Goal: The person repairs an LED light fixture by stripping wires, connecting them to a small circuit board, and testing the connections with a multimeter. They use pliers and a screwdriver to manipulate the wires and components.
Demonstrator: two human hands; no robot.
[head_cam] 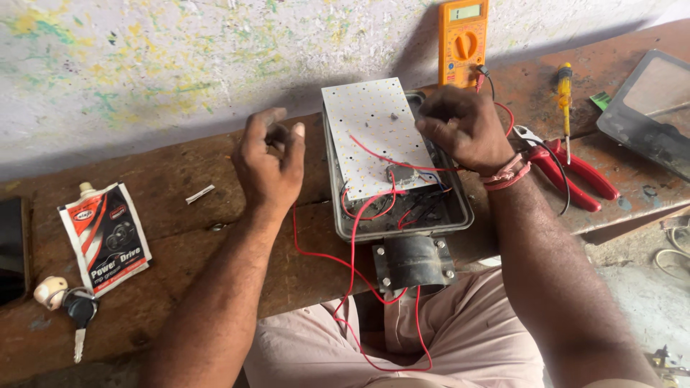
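Left hand (269, 162) raised just above the wooden bench (172, 194), left of the lamp housing (460, 215), fingers loosely curled toward the thumb — nothing visible between them, not touching anything. Right hand (463, 126) resting on the upper right corner of the white LED board (374, 133), fingers bent down at the board's edge; whether something small is pinched there, cannot tell. LED board lying tilted inside the grey lamp housing, in the middle of the bench, with red wires (352, 266) running from under it and hanging down over the lap. Black round mount (413, 262) fixed at the near end of the housing. Orange multimeter (462, 43) leaning against the wall behind the right hand. Red-handled pliers (575, 176) and a yellow screwdriver (564, 97) to the right — well apart from the hands. Far left: a flat pouch (108, 237) and a key (79, 316).
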